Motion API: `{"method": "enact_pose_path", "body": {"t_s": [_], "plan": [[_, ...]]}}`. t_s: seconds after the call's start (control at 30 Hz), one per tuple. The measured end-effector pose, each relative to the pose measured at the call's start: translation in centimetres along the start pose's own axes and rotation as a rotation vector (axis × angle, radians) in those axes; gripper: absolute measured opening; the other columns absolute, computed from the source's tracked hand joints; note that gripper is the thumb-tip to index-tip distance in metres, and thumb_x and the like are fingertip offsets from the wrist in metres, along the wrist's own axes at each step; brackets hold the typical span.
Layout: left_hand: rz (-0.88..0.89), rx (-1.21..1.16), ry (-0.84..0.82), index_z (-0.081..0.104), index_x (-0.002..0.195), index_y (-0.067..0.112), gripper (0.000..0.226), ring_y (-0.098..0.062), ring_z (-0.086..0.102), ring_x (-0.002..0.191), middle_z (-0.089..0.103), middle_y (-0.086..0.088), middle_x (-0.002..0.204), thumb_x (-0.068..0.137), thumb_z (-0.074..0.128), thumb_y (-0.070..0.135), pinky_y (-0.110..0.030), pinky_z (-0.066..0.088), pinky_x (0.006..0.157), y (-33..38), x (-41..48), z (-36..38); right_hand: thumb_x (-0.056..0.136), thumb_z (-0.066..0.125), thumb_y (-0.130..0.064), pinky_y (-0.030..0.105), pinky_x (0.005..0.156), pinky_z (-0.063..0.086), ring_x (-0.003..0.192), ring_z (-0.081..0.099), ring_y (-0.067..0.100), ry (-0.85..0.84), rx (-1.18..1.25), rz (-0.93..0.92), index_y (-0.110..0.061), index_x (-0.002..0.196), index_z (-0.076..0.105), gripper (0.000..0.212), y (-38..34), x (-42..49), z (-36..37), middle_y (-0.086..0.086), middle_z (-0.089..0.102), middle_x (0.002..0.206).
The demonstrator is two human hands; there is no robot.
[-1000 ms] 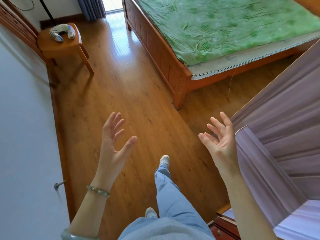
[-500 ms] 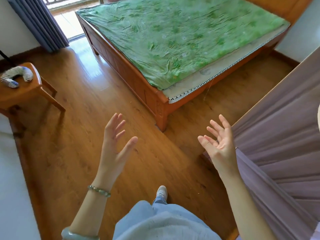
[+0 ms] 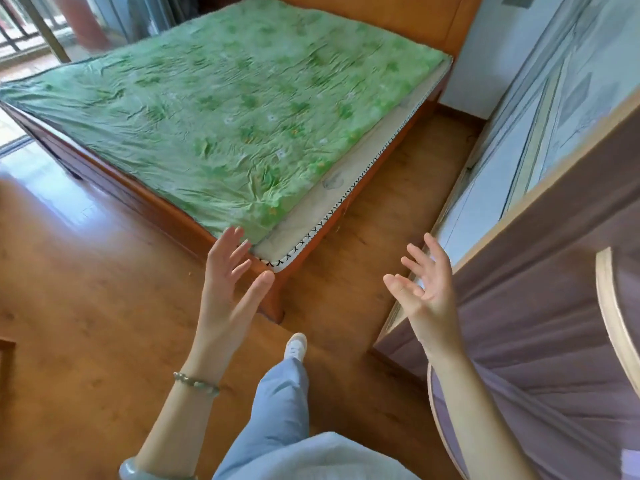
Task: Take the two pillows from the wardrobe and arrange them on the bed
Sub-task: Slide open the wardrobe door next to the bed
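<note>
A wooden bed [image 3: 166, 216] with a wrinkled green floral sheet [image 3: 225, 109] fills the upper middle of the head view; nothing lies on it. The wardrobe [image 3: 540, 306] stands at the right, its purple panelled door swung toward me and pale patterned doors behind it. No pillow is visible. My left hand [image 3: 230, 285] is raised in front of the bed's near corner, fingers spread, holding nothing. My right hand [image 3: 424, 289] is raised palm inward beside the wardrobe door's edge, also empty.
Wooden floor [image 3: 86, 323] spreads to the left and between bed and wardrobe. My leg in light blue trousers and a white shoe [image 3: 295, 346] steps forward. A balcony door with railing [image 3: 24, 32] is at the far left. The headboard [image 3: 398, 19] stands at the back.
The view has swung right and moved closer to the bed and wardrobe. The stool at the left has left the view. Both hands stay raised and empty.
</note>
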State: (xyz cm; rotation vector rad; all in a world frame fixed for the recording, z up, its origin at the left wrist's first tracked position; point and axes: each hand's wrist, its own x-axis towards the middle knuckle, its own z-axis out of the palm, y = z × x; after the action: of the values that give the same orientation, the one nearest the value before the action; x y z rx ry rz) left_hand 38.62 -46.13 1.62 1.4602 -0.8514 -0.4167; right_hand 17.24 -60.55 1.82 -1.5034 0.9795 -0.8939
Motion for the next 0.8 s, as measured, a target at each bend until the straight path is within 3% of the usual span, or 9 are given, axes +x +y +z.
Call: {"method": "enact_pose_path", "body": {"t_s": [0.2,0.43,0.6,0.8], "plan": [[0.004,-0.059,-0.154,0.030,0.145,0.034,0.077,-0.008,0.045,0.134,0.039,0.011,0.151,0.079,0.068,0.042,-0.034,0.040,0.107,-2.3,13.9,2.6,0.083,0.071,-0.010,0.020,0.095,0.048,0.120,0.051,-0.003,0.149,-0.012,0.001,-0.029,0.144,0.032,0.074,-0.2,10.5,2.1,-0.004,0.048,0.141],[0.038,-0.030,-0.373,0.025,0.149,0.025,0.081,-0.007,0.043,0.135,0.036,0.008,0.152,0.083,0.070,0.034,-0.034,0.039,0.109,-4.0,27.9,7.4,0.079,0.073,-0.021,0.022,0.094,0.047,0.119,0.051,-0.004,0.300,0.019,0.024,-0.035,0.141,0.034,0.074,-1.5,20.9,2.9,-0.008,0.049,0.139],[0.057,-0.059,-0.444,0.028,0.145,0.042,0.075,-0.005,0.042,0.135,0.036,0.016,0.151,0.081,0.067,0.044,-0.025,0.040,0.107,-6.0,34.7,11.8,0.079,0.073,-0.018,0.025,0.097,0.046,0.121,0.050,0.000,0.369,0.032,0.047,-0.034,0.141,0.034,0.075,-1.0,27.7,2.3,-0.005,0.049,0.140],[0.065,-0.062,-0.479,0.029,0.143,0.045,0.074,-0.006,0.042,0.135,0.037,0.014,0.152,0.080,0.068,0.046,-0.027,0.041,0.107,-8.9,43.7,18.6,0.082,0.072,-0.010,0.007,0.084,0.046,0.116,0.051,-0.007,0.422,0.039,0.061,-0.032,0.141,0.035,0.073,0.9,38.3,0.0,-0.006,0.050,0.138]]}}
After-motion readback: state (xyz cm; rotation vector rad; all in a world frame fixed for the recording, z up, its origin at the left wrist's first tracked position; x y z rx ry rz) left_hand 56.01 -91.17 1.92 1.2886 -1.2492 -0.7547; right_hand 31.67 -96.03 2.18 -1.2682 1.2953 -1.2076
